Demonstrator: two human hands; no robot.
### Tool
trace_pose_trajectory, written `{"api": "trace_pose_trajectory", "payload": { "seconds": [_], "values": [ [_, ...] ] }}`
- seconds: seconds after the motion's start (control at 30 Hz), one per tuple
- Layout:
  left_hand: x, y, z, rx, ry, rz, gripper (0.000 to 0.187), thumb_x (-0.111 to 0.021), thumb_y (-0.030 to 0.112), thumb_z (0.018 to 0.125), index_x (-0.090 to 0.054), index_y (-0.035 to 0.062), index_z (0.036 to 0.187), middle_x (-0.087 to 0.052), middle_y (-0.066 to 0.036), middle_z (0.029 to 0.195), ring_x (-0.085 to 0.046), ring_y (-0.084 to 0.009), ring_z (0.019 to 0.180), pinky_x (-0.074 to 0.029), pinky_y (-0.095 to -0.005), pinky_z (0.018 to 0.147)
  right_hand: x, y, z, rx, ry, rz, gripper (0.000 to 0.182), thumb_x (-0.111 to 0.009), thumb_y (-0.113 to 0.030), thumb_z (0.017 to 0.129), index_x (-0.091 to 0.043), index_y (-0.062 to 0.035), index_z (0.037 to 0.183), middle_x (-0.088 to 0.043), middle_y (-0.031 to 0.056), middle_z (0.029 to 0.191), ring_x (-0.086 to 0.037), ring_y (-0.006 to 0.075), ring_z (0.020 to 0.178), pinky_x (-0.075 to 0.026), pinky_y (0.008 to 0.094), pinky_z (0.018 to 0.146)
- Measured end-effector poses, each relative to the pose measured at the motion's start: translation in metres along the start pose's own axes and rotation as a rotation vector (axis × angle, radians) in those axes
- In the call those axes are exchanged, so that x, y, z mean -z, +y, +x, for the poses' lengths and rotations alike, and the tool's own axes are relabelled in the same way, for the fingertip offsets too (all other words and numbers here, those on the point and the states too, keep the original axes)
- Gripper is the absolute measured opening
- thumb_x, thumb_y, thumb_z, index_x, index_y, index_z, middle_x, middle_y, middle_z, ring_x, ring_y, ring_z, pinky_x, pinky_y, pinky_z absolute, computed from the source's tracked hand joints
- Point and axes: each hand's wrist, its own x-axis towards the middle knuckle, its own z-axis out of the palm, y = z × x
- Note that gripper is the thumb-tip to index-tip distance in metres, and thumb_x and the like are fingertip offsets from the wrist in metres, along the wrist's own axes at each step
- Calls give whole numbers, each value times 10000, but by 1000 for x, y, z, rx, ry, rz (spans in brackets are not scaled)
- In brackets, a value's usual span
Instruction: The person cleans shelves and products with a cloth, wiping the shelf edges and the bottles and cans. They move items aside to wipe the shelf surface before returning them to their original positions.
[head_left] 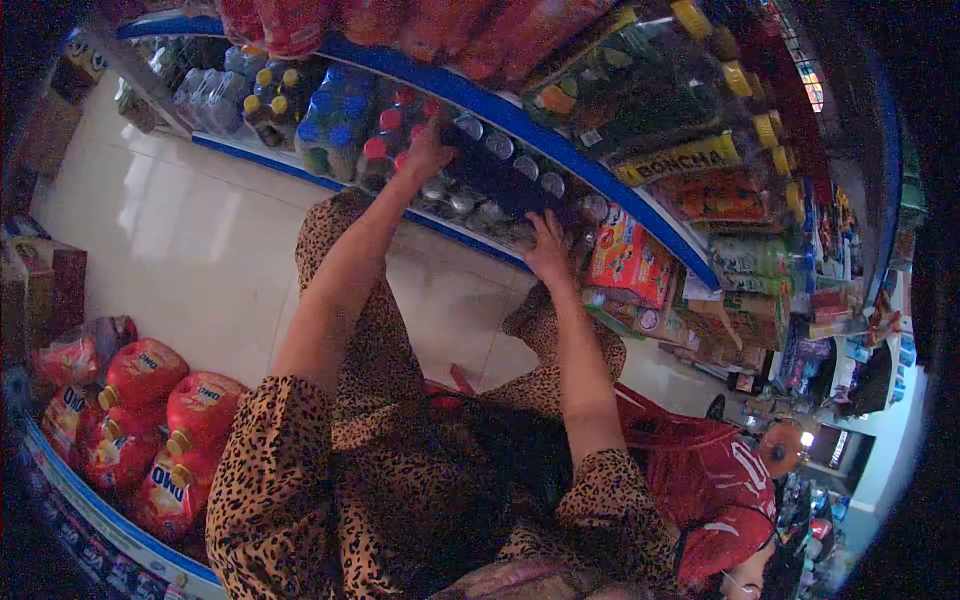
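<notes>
My left hand (pixel 428 158) is at the left end of a dark blue object (pixel 495 178) on the lower shelf, beside red-capped bottles (pixel 376 149). It is blurred, but its fingers look stretched out. At the object's right end, my right hand (pixel 546 246) has its fingers apart and touches the near edge. What the dark object is cannot be made out. Cans with silver tops (pixel 499 145) stand behind it, and more shiny tops (pixel 461 199) show in front. Neither hand visibly closes around anything.
The blue-edged upper shelf (pixel 600 165) overhangs my hands. Blue-capped bottles (pixel 338 133) are further left, a red-orange package (pixel 630 258) to the right. Red OMO bags (pixel 145 375) lie lower left. A person in red (pixel 715 480) is close on my right. Pale tiled floor (pixel 200 235) lies below the shelf.
</notes>
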Motion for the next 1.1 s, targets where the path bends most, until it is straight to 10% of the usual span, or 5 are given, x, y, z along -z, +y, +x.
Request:
{"api": "trace_pose_trajectory", "payload": {
  "seconds": [0.33,0.63,0.87,0.93,1.1],
  "values": [
    [2,5,9,57,120,130,535,-594,75,581,-465,39,1100,-604,-186,949,-564,-355,935,-448,-409,797,9,-8,-2,5,-105,17,624,-672,-293,690,-406,-157,1238,-272,168,1371,-288,333,1253,-303,451,991],
    [0,-23,10,-21,81,191,526,-601,136,614,-447,40,1108,-591,-207,944,-557,-404,871,-442,-466,749,79,-64,-4,-24,-165,527,398,-470,-302,853,-475,-78,1182,-508,150,1166,-504,244,1062,-394,353,862],
    [-21,-81,25,-51,58,28,509,-642,158,595,-490,39,1066,-589,-212,948,-547,-388,921,-434,-453,788,198,-209,-74,419,-261,1508,644,-240,-501,889,-474,51,1122,-540,166,1101,-514,241,1028,-361,355,922],
    [-16,-77,18,-49,48,44,519,-653,163,589,-492,49,1070,-592,-199,956,-547,-379,929,-436,-444,794,225,-233,-86,558,-440,1758,617,-188,-528,896,-447,-46,1182,-481,242,1162,-471,379,1071,-341,459,924],
    [-5,-45,13,-60,28,120,528,-665,178,598,-494,85,1089,-592,-167,993,-559,-361,920,-454,-413,783,242,-277,-117,530,-688,2017,666,-169,-556,869,-410,-30,1199,-469,255,1146,-479,368,1046,-356,456,908]
  ]
}}
